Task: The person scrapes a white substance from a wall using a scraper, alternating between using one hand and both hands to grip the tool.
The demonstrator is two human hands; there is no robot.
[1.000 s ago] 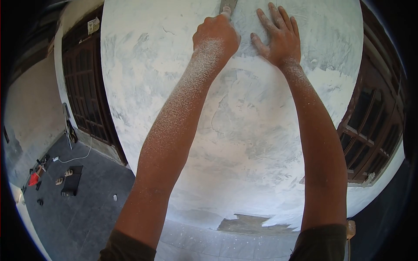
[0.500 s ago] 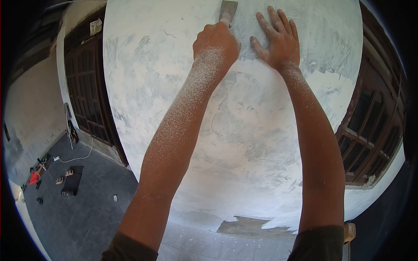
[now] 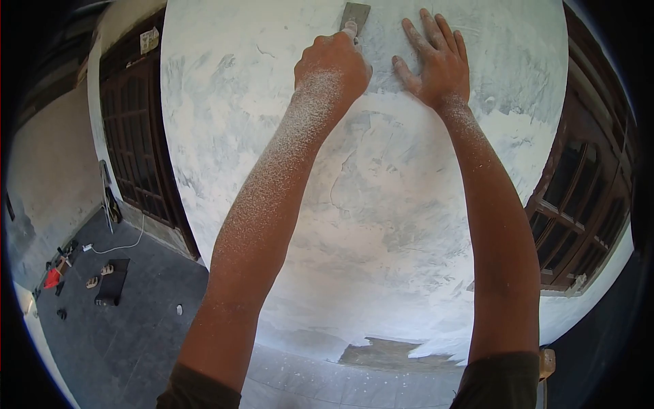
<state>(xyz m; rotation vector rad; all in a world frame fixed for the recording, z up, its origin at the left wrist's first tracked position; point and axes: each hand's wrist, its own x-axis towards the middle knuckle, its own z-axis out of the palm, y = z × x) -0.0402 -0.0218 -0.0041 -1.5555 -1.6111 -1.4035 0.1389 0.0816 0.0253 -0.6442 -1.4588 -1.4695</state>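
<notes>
My left hand (image 3: 334, 68) is closed round the handle of a scraper (image 3: 355, 15) at the top of the view. The scraper's flat grey blade points up, against or close to the wall. White dust speckles the left forearm. To its right, my right hand (image 3: 437, 65) lies with spread fingers on the wall and holds nothing; its fingertips look dusty. The wall (image 3: 388, 198) is patchy white and grey, with scuffed, uneven coating and a fine crack below the hands.
A dark wooden door (image 3: 133, 129) is at left, a brown-framed window (image 3: 579, 198) at right. On the grey floor (image 3: 136, 334) lie a dark mat (image 3: 112, 283), sandals (image 3: 107, 270), a white cable (image 3: 122, 251) and a red item (image 3: 52, 278). Bare patch (image 3: 388, 354) low on the wall.
My left hand and the scraper have shifted slightly to the left, and the left forearm has swung left with them. My right hand stays in place on the wall.
</notes>
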